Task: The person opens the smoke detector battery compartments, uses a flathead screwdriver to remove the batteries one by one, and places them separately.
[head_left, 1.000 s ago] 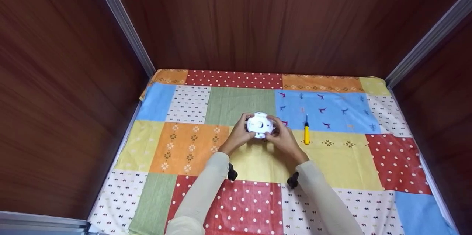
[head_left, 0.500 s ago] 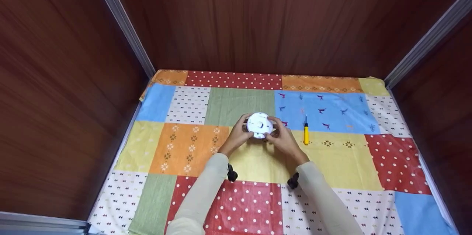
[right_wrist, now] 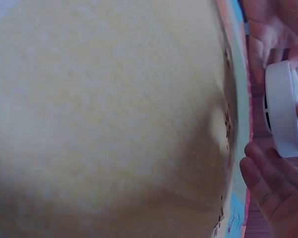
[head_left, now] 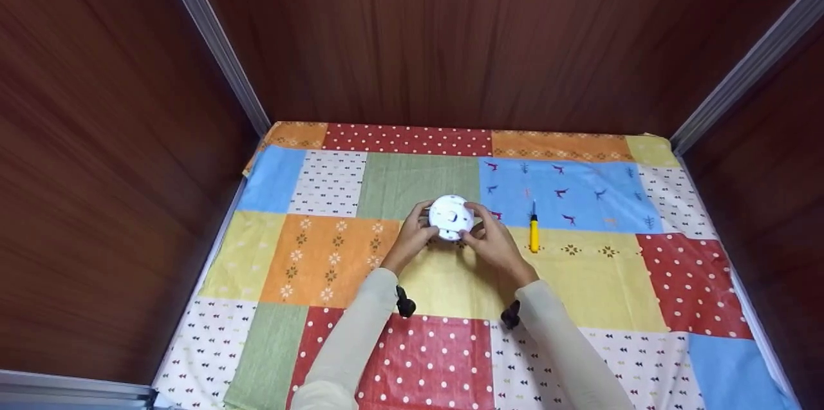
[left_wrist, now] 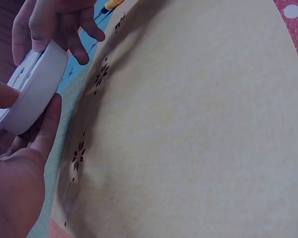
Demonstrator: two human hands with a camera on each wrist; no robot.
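Both hands hold a round white smoke detector (head_left: 450, 217) above the cloth, its flat marked face turned up toward the head camera. My left hand (head_left: 409, 236) grips the left side, thumb on the face and fingers beneath, as the left wrist view shows. At the right edge my right hand (head_left: 494, 242) pinches it between thumb and forefinger, while its other fingers extend away from the rim. Dark slots show on the underside of the smoke detector (right_wrist: 284, 109) in the right wrist view. A screwdriver (head_left: 533, 233) with a yellow handle lies to the right of the right hand.
A patchwork cloth (head_left: 347, 358) covers the table. Brown wood-grain panels (head_left: 425, 37) stand at the back and both sides, joined by metal corner posts (head_left: 215, 37). Black wrist cameras (head_left: 405, 304) sit below each hand.
The smoke detector has shifted very slightly left, and the left hand with it. Both hands keep hold of it. The screwdriver stays where it lay.
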